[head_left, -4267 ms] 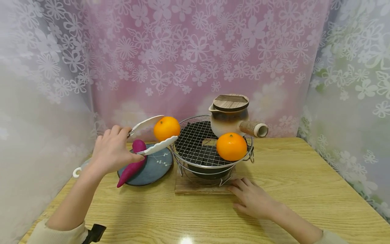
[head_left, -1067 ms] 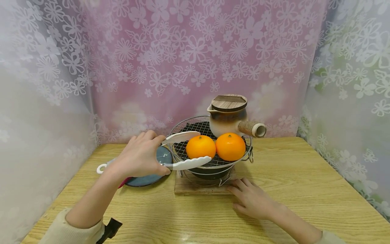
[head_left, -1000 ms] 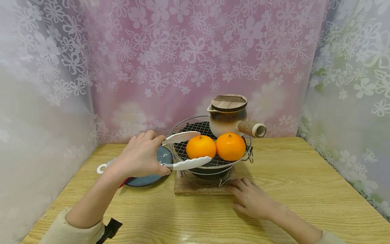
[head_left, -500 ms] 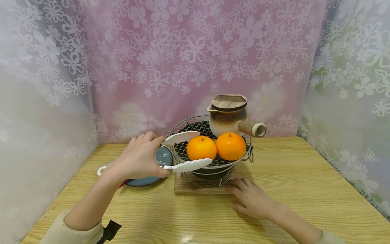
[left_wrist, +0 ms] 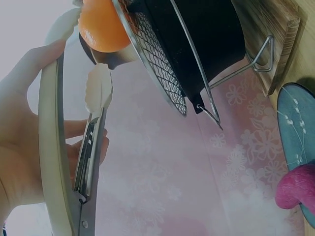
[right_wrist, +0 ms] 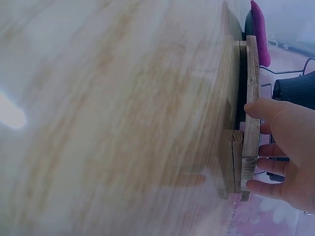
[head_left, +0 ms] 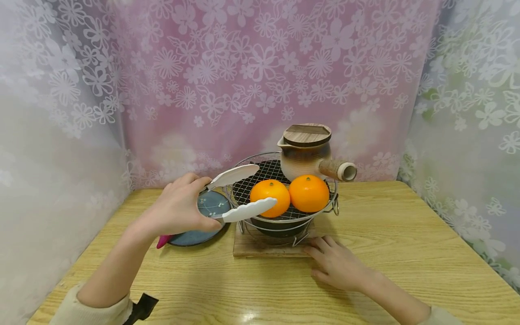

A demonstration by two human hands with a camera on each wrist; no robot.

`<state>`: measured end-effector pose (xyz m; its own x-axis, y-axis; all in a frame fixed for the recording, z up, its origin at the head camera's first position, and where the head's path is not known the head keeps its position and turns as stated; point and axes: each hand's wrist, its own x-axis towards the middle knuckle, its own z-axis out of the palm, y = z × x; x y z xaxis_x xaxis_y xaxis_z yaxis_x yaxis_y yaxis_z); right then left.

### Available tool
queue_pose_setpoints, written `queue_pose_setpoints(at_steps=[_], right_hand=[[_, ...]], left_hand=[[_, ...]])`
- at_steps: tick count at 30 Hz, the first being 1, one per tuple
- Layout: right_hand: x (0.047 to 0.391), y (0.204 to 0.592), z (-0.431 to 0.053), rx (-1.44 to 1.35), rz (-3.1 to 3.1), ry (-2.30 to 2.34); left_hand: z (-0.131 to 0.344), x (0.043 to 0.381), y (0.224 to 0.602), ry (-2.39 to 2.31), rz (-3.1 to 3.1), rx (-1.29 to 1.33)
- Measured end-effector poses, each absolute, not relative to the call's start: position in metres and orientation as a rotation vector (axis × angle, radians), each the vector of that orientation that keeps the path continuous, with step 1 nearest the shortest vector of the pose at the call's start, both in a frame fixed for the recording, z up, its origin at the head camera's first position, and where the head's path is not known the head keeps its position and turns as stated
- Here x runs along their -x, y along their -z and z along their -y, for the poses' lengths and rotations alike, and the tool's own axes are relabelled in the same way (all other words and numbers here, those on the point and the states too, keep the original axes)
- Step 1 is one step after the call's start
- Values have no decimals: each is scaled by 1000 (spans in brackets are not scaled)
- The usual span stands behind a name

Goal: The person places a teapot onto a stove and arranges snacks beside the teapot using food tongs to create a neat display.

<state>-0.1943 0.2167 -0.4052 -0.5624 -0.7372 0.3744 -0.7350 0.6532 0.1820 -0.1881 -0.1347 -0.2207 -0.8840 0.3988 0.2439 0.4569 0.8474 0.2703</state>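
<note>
My left hand (head_left: 178, 207) grips white-tipped tongs (head_left: 248, 210), their arms spread. The near tip overlaps the left orange (head_left: 264, 189) in the head view, and the far tip stands above the wire grill (head_left: 239, 189). In the left wrist view the tips are apart with nothing pinched between them. The left orange sits on the mesh beside a second orange (head_left: 308, 194). My right hand (head_left: 339, 266) rests its fingers at the right front corner of the wooden board (head_left: 268, 250) under the grill; in the right wrist view the thumb overlaps the board's edge.
On the grill, behind the oranges, stands a lidded clay teapot (head_left: 300, 162) with a rope-wrapped side handle. A blue plate (head_left: 211, 205) lies left of the grill, partly behind my left hand. A magenta, sweet-potato-shaped thing (left_wrist: 295, 189) is on it. Floral curtains (head_left: 264, 67) surround the table.
The left orange went from between the tongs, left of the grill, to the mesh beside the other orange. Lately the tongs have drawn back slightly leftward. My right hand stays put.
</note>
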Motion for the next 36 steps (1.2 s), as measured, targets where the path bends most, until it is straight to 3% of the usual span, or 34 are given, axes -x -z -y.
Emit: queue_pose_setpoints(at_steps=[24, 36], right_hand=[[195, 406, -218, -1151, 2500, 25], [195, 405, -217, -1129, 2512, 28]], left_hand=[[152, 195, 222, 615, 2874, 567], [180, 214, 230, 644, 2871, 375]])
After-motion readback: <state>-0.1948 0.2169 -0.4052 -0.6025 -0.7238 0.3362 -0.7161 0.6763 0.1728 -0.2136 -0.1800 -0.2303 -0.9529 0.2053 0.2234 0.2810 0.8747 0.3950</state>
